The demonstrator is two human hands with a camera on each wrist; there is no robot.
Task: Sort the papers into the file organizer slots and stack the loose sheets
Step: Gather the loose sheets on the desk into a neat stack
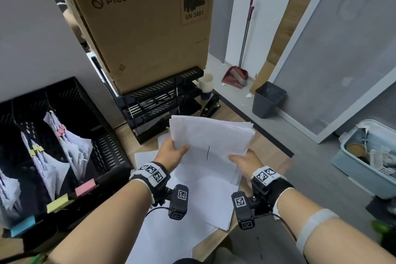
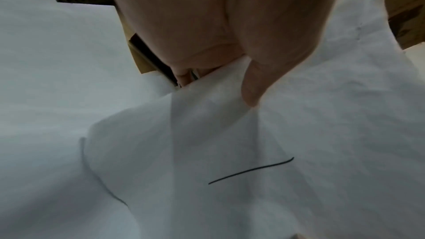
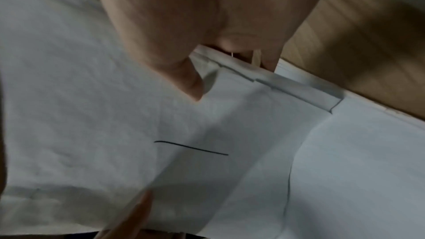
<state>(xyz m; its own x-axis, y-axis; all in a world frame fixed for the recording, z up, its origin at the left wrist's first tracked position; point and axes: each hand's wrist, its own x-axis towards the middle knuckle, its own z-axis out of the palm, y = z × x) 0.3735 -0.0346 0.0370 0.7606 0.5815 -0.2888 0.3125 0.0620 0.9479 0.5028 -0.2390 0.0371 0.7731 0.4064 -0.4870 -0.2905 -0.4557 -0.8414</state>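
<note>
Both hands hold one stack of white sheets (image 1: 211,141) above the desk; its top sheet bears a short black pen stroke (image 1: 207,152). My left hand (image 1: 171,152) grips the stack's left edge, thumb on top (image 2: 255,86). My right hand (image 1: 244,159) grips the right edge, thumb on top (image 3: 184,79), fingers underneath. More loose sheets (image 1: 192,206) lie on the desk below. The black file organizer (image 1: 64,135) stands at the left; its slots carry clipped paper bundles (image 1: 70,146) and pink (image 1: 85,187), yellow (image 1: 57,203) and blue (image 1: 23,225) labels.
A black letter tray rack (image 1: 165,94) stands behind the papers under a big cardboard box (image 1: 141,23). A paper cup (image 1: 206,86) and a black stapler (image 1: 211,105) sit beside it. On the floor to the right are a grey bin (image 1: 267,99) and a plastic crate (image 1: 368,156).
</note>
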